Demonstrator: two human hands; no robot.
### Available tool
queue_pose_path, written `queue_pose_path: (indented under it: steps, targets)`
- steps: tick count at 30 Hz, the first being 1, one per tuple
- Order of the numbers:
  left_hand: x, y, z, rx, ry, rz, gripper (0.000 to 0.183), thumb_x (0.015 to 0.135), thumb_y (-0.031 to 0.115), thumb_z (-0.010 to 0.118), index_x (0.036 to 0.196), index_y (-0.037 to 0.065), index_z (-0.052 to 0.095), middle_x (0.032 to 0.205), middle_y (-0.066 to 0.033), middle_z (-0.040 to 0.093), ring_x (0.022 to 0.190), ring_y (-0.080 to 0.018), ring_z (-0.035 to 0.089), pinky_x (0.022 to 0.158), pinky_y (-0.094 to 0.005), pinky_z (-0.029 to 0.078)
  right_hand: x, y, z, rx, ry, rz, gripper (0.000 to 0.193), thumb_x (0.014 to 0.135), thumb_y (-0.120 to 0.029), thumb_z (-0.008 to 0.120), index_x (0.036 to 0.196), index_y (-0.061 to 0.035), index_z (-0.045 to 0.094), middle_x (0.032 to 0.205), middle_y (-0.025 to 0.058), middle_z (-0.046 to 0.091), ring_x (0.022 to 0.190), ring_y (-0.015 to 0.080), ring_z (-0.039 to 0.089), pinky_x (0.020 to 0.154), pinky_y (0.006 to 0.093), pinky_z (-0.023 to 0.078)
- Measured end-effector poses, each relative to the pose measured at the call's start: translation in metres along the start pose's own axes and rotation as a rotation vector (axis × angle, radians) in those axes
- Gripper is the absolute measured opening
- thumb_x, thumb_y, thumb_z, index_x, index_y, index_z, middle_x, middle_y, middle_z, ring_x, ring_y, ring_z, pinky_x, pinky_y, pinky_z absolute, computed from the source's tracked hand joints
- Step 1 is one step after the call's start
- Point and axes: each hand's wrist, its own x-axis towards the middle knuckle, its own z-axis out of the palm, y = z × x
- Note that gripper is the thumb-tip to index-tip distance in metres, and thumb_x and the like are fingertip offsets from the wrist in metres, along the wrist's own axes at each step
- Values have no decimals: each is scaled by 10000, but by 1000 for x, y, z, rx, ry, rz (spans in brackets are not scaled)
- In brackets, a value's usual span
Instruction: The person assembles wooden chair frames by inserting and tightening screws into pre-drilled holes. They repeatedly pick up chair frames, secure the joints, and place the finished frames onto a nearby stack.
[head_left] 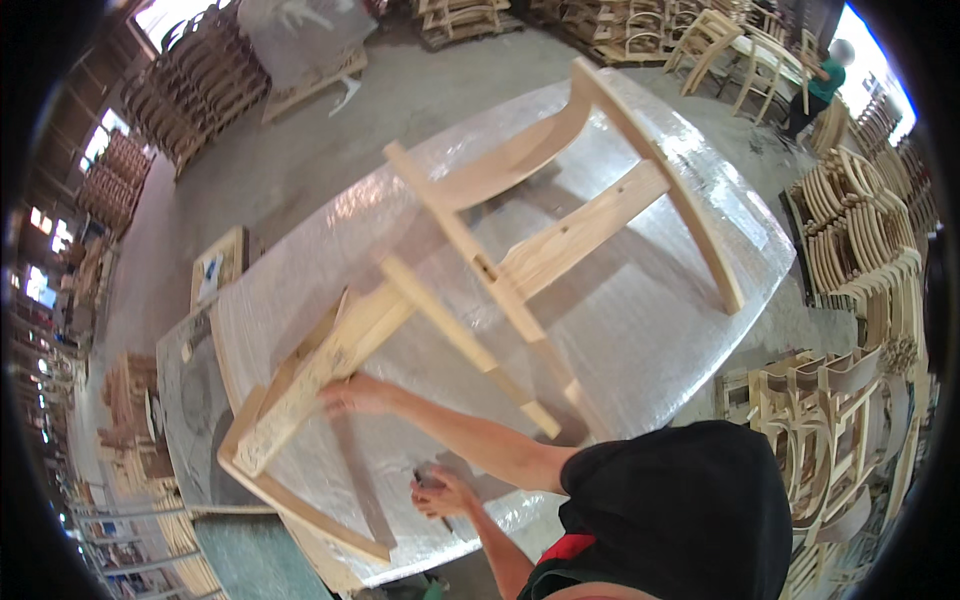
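My right hand [356, 396] reaches out to a pale wooden chair frame [345, 335] on the near left. Its fingers are closed at the lower edge of the frame's wide board, which carries faint pencil-like marks. Closer to my body, my left hand [442, 494] is curled round a slim dark thing, whose ends show on both sides of the fingers. Its kind is too blurred to tell. A second wooden chair frame [590, 225], with a curved backrest, lies farther off on the right. Both rest on a large table [640, 350] covered in shiny clear film.
A dark round-edged surface [195, 420] adjoins the table's left side, with a small wooden tray [220, 262] beyond. Stacks of curved wooden parts [195, 85] and chair frames [815, 430] surround the table. At the far right, a person in green [826, 78] stands beside more chairs.
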Motion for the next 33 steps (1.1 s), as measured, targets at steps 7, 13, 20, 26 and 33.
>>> queue_pose_path:
  steps: [7,13,20,26,33]
  targets:
    - [-2,147,-82,-611,311,568,296,890,192,578,1078,-21,494,1108,-232,463,1004,-348,479,857,-449,408,-248,-192,-73,-1477,472,-294,193,766,-229,605,859,-77,681,869,95,673,775,237,628,685,342,491]
    - [-76,318,-37,-647,-131,654,491,886,339,585,1176,-47,494,1059,-167,558,977,-295,544,833,-395,451,-568,-363,-235,-2132,1790,-463,636,724,-468,715,1149,-25,545,983,204,623,869,292,613,752,410,485]
    - [-60,325,23,-955,-987,-299,565,913,540,412,1172,40,455,768,-41,526,674,-174,566,605,-321,510,-657,-354,-328,-1265,993,-78,576,759,-482,689,1059,-8,559,747,91,600,642,172,574,615,347,471]
    - [-182,269,-141,-1237,-1074,-220,703,881,655,320,1200,43,451,851,-81,584,687,-223,588,614,-365,510,-851,-360,-236,-1085,642,301,570,916,-514,429,1102,6,568,816,91,611,722,206,593,660,344,461]
    - [-239,333,-163,-1268,-1488,-380,803,799,759,296,1064,42,543,693,-128,589,567,-319,584,534,-485,490,-869,-396,-272,-352,832,-32,813,887,-694,173,1083,-12,568,864,105,643,778,195,611,765,303,460]
